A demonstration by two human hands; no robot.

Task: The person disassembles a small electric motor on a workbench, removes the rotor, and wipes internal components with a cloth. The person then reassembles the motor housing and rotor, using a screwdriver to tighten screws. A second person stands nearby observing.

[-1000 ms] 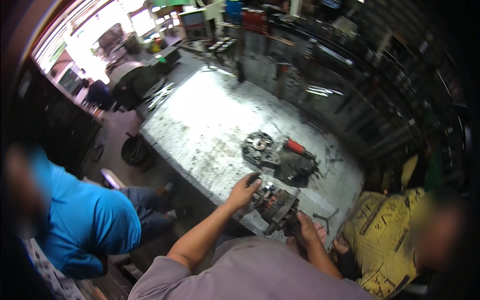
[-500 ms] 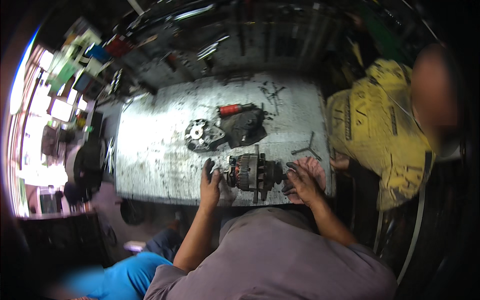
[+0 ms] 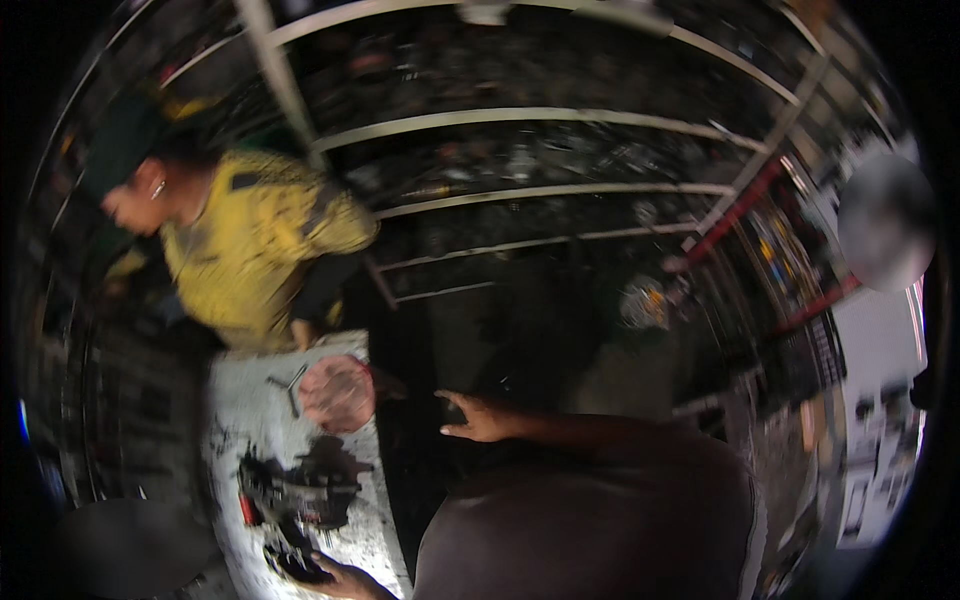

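My right hand [image 3: 470, 418] is raised, fingers apart and empty, beside the bench's right edge. Low in the head view, my left hand [image 3: 342, 578] is at a dark metal plate [image 3: 287, 558]; blur hides whether it grips it. Just above lies the greasy ribbed alternator-like assembly [image 3: 326, 490], with a red cylinder [image 3: 247, 508] to its left. A round pink cloth or pad [image 3: 336, 392] and a three-armed wrench [image 3: 290, 392] lie on the far end of the worn, pale bench [image 3: 235, 385].
A co-worker in a patterned yellow top [image 3: 260, 240] stands at the bench's far end. Metal shelving [image 3: 540, 118] full of dark parts spans the background. A red rack holding small items [image 3: 775, 255] stands at the right, beside dark floor [image 3: 620, 375].
The view has swung sharply rightward. My right hand has left the assembly and is open out past the bench's edge; the assembly remains on the bench.
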